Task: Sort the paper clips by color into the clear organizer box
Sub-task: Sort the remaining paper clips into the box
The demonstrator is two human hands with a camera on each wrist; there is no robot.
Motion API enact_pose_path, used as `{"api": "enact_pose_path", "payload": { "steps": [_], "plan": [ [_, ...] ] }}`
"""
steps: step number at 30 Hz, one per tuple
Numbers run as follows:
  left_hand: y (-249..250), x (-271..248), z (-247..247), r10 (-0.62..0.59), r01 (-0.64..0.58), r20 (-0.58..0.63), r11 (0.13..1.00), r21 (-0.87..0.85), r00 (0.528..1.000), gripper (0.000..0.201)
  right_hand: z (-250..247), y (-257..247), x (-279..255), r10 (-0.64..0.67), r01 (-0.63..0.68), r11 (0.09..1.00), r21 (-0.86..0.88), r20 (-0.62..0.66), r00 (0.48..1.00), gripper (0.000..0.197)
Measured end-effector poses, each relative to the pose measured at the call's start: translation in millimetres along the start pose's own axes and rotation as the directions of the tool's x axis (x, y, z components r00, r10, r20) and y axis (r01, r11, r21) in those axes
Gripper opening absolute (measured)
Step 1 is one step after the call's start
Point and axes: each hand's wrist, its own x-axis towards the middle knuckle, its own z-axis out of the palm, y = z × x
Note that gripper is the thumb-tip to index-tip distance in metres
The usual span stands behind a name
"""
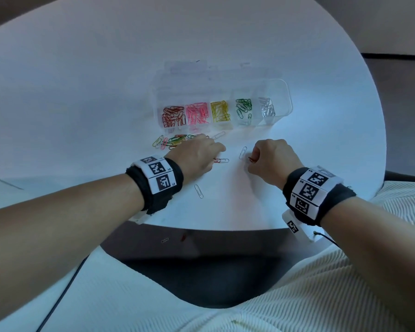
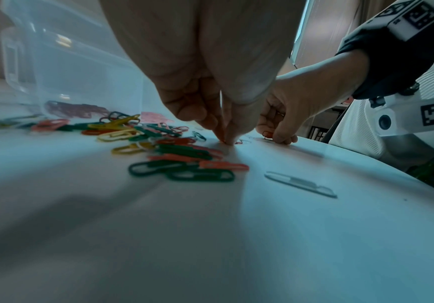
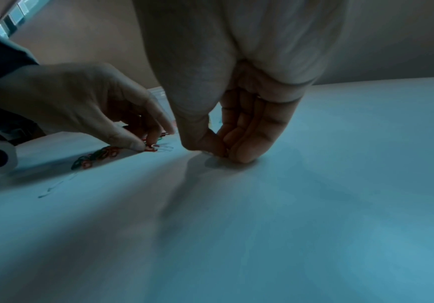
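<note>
Head view: organizer box (image 1: pixel 282 92) shows five filled color compartments.

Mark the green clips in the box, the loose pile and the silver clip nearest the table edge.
green clips (image 1: pixel 244 107), head view, middle of the bunch in its compartment
loose pile (image 2: pixel 169 147), left wrist view, centre of the mixed heap
silver clip (image 1: pixel 198 190), head view, mid-length of the wire
</note>
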Motion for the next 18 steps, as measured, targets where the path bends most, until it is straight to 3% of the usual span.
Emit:
{"api": "enact_pose_path", "payload": {
  "steps": [7,11,12,14,15,18],
  "plan": [
    [6,-4,-12,-0.108,0.11,0.036,0.993,-0.053,0.993,0.048,-4,3,0,0.043,-0.046,0.992,0.118,0.024,0.999,0.015],
    [5,-11,-35,-0.042,0.009,-0.157,0.979,-0.205,0.987,0.035,-20,8,0,0.116,-0.16,0.945,0.287,0.162,0.98,0.013],
    [6,-14,-42,-0.06,0.001,-0.212,0.963,-0.269,0.975,0.029,-22,8,0,0.132,-0.209,0.88,0.427,0.203,0.97,0.013],
    [8,-22,-56,-0.201,0.074,-0.246,0.893,-0.445,0.948,0.019,-28,2,-1,0.117,-0.302,0.632,0.714,0.298,0.947,0.015],
    [8,-25,-62,-0.292,0.118,-0.227,0.816,-0.565,0.929,0.018,-30,-3,-1,0.091,-0.332,0.503,0.798,0.333,0.939,0.021],
    [5,-31,-74,-0.476,0.13,-0.099,0.426,-0.896,0.874,0.022,-34,-22,-6,-0.032,-0.41,0.179,0.895,0.422,0.906,0.022]
  ]
}}
